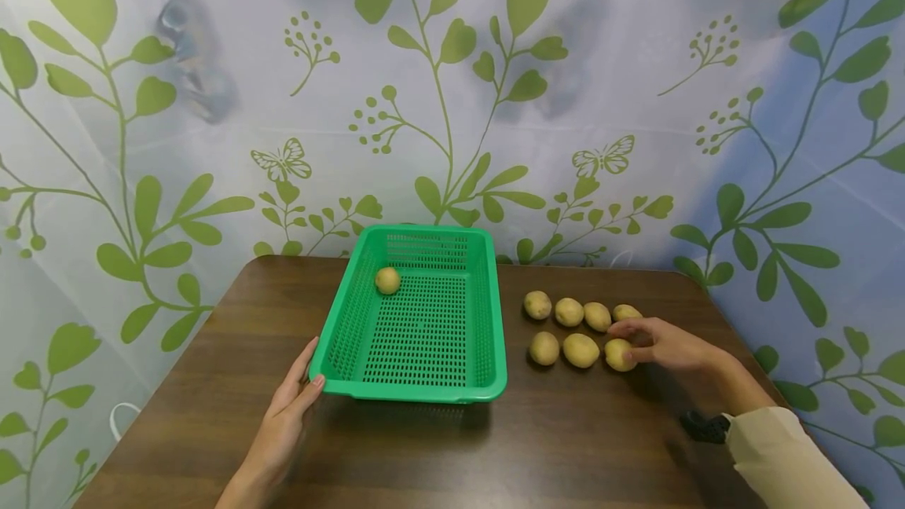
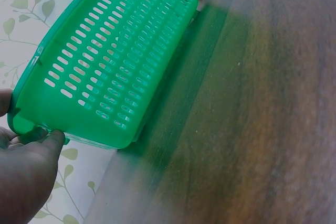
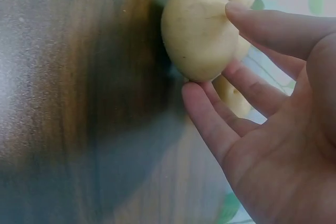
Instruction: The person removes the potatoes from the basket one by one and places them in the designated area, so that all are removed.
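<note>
My left hand (image 1: 286,407) grips the rim of a green plastic basket (image 1: 424,391) at its near left corner. In the left wrist view the basket's slotted side (image 2: 105,56) rises tilted above the table. One potato (image 1: 387,280) lies inside, towards the far left. Right of the basket, my right hand (image 1: 668,348) holds the rightmost potato (image 1: 618,355) of the near row. The right wrist view has my thumb on one side of this potato (image 3: 197,32) and fingertips along its other side and end.
Several more potatoes stand in two rows on the brown wooden table (image 1: 566,446), among them one potato (image 1: 580,350) beside the held one. A leaf-patterned curtain (image 1: 452,100) hangs behind the table. A dark object (image 1: 703,426) is near my right wrist.
</note>
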Tool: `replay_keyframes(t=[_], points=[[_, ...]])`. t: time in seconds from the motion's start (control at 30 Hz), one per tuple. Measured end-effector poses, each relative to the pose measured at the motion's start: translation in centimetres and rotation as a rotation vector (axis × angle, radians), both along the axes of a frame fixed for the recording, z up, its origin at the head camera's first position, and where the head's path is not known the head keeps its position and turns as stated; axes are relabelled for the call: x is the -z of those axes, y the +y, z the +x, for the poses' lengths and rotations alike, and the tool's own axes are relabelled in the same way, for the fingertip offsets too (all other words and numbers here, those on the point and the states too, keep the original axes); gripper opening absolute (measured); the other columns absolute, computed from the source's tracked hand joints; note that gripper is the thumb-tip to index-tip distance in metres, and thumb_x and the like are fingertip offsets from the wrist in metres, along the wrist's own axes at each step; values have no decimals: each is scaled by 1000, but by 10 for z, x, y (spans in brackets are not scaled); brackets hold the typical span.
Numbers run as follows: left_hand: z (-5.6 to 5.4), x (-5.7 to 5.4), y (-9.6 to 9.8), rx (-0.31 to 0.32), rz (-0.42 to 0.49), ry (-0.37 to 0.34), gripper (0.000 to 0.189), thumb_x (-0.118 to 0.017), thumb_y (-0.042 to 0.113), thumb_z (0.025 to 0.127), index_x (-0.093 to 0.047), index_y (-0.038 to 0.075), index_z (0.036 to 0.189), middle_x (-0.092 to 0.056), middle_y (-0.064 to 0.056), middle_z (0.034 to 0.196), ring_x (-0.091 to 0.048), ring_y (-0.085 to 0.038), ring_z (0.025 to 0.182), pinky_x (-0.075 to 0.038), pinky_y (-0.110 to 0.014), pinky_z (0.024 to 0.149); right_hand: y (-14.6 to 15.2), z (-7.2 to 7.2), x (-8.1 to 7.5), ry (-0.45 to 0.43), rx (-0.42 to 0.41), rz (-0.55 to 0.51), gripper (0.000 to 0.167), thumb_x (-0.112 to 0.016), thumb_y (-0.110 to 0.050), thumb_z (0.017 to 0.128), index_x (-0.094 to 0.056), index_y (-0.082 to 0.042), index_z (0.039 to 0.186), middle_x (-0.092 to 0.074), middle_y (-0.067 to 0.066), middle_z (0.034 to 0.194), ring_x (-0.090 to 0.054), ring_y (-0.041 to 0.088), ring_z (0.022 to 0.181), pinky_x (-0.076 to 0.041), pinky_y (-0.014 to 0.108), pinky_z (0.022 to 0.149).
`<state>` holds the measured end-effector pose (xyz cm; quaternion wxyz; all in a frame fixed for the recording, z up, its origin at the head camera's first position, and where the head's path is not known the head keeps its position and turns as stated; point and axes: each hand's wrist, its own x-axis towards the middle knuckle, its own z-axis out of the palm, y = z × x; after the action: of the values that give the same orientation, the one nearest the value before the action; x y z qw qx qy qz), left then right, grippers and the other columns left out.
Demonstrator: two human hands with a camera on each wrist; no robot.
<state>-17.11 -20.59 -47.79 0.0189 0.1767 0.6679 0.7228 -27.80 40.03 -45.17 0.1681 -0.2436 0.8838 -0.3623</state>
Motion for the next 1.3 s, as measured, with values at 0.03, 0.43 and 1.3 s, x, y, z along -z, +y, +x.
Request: replay_keyframes(t=[0.03,0.43,1.3], points=[[0,0,0,-2,1,2,62,-33,14,115,2,-1,164,-5,-29,166,-26,-15,149,-32,-17,110,0,-1,-1,3,-5,5,50,-70,-15,101,-53,12,139,-55,30,135,-52,52,124,-54,34,89],[0,0,1,-5,-10,-4,62,-33,15,116,2,0,164,-4,-27,167,-8,-42,150,-31,-17,110,-3,-5,-13,-51,5,1,48,-68,-12,102,-52,10,141,-53,31,133,-53,52,123,-55,35,87],[0,1,1,-2,2,5,62,-33,14,116,2,-1,164,-5,-28,166,-18,-28,151,-32,-16,110,-44,-22,-57,-36,-34,62,45,-63,-15,105,-51,2,145,-55,27,136,-56,49,122,-53,51,93]])
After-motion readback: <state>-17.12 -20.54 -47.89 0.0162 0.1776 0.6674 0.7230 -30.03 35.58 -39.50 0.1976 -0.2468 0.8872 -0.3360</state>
